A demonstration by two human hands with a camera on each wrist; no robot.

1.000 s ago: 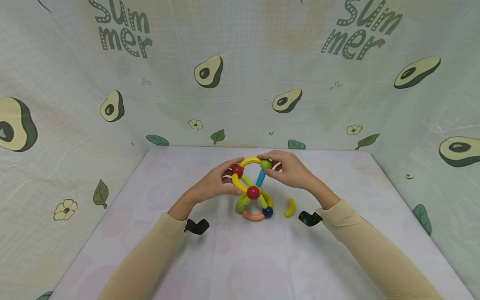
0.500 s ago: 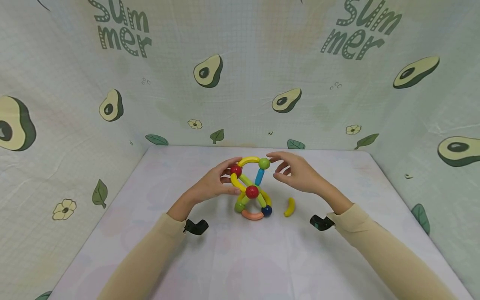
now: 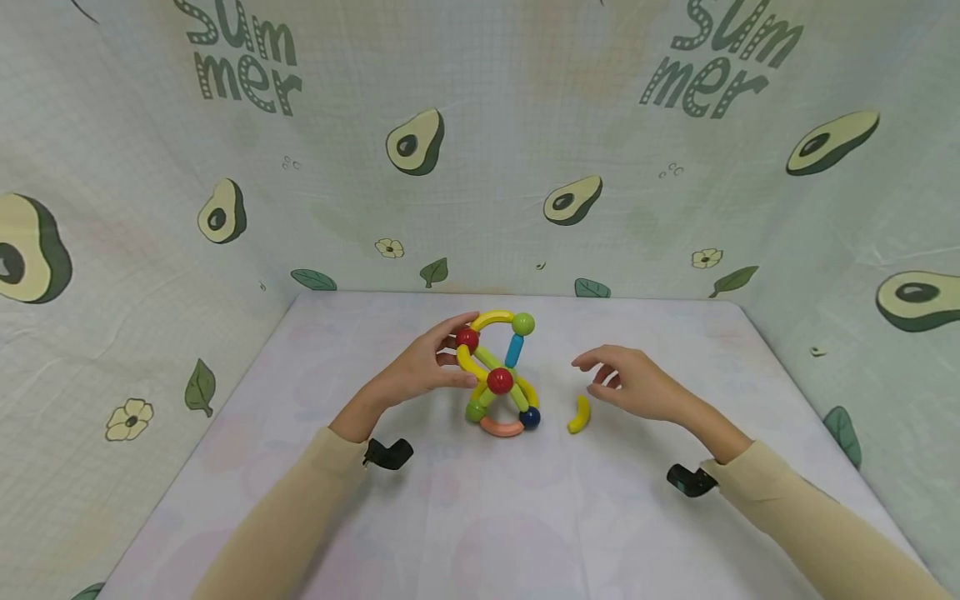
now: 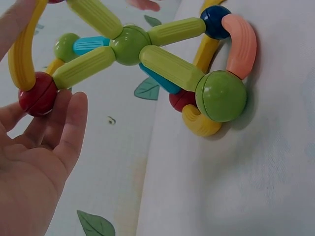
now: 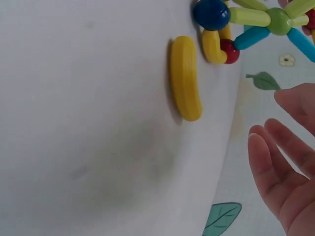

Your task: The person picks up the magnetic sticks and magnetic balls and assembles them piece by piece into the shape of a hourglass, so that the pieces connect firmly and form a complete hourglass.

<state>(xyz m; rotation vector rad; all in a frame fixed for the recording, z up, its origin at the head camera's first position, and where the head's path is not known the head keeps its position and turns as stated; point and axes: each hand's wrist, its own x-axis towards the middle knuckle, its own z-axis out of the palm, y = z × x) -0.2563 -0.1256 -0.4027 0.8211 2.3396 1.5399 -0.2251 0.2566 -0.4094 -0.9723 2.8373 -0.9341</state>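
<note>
A toy structure of coloured balls and magnetic rods (image 3: 500,382) stands on the table, joined at a light green ball (image 4: 129,45) in its middle. My left hand (image 3: 416,367) holds it by the upper left red ball (image 4: 38,96), fingers behind the ball. At the top, a yellow curved rod (image 3: 493,317) links that ball to a light green ball (image 3: 523,324), with a blue rod (image 3: 513,351) below. To the right lies a loose yellow curved rod (image 5: 185,78). My right hand (image 3: 633,383), holding nothing, hovers over it with loosely bent fingers, not touching it.
The pale table (image 3: 480,517) runs to a cloth backdrop (image 3: 487,225) printed with avocados and leaves, which also rises on both sides. A black wrist camera (image 3: 388,455) sits at the left cuff, and another black camera (image 3: 691,481) at the right.
My right hand has released the top light green ball and moved right and down toward the loose yellow rod. My left hand keeps its grip, and the structure has shifted slightly left.
</note>
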